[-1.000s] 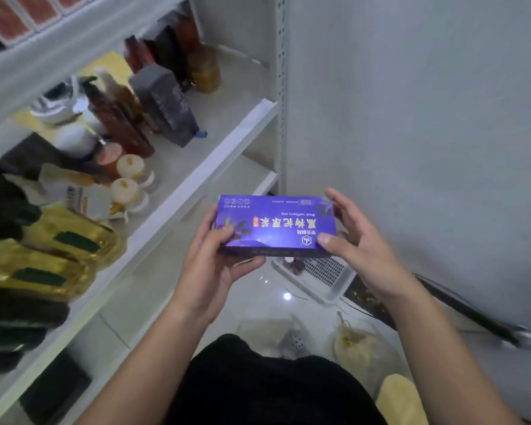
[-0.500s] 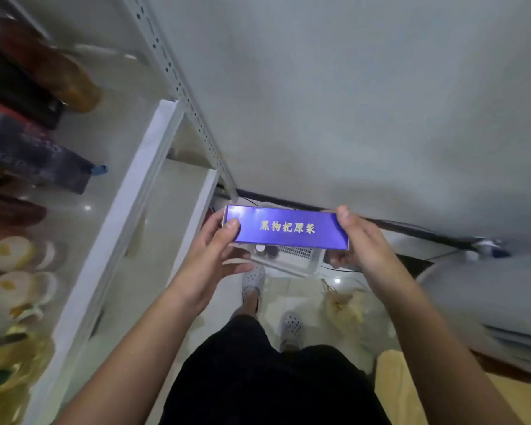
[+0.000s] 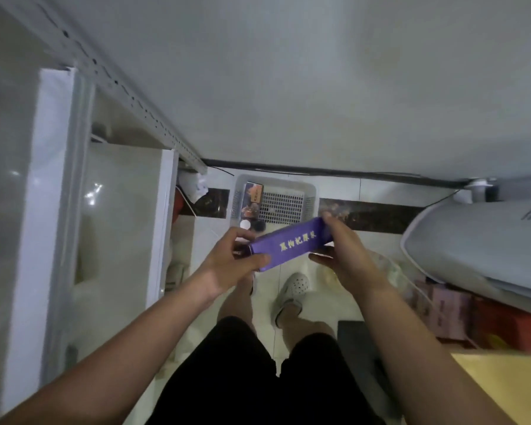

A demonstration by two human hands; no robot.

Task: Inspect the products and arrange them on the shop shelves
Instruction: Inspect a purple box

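A purple product box (image 3: 292,245) with gold lettering on its narrow side is held between both hands above the floor. My left hand (image 3: 232,260) grips its left end, thumb across the front. My right hand (image 3: 347,256) holds its right end, fingers over the top corner and thumb below. The box is tilted, right end higher. The white shop shelves (image 3: 56,191) stand at the left, seen from above; their contents are out of view.
A white perforated plastic basket (image 3: 307,191) with a dark box and small items sits on the tiled floor by the wall. A grey-white appliance (image 3: 478,240) is at the right, with pink and red cartons (image 3: 472,314) below it. My feet in pale clogs stand beneath the hands.
My view has swung down and right, away from the stocked shelves toward the floor basket. The box has been turned from its broad face to its narrow side and now tilts up to the right.
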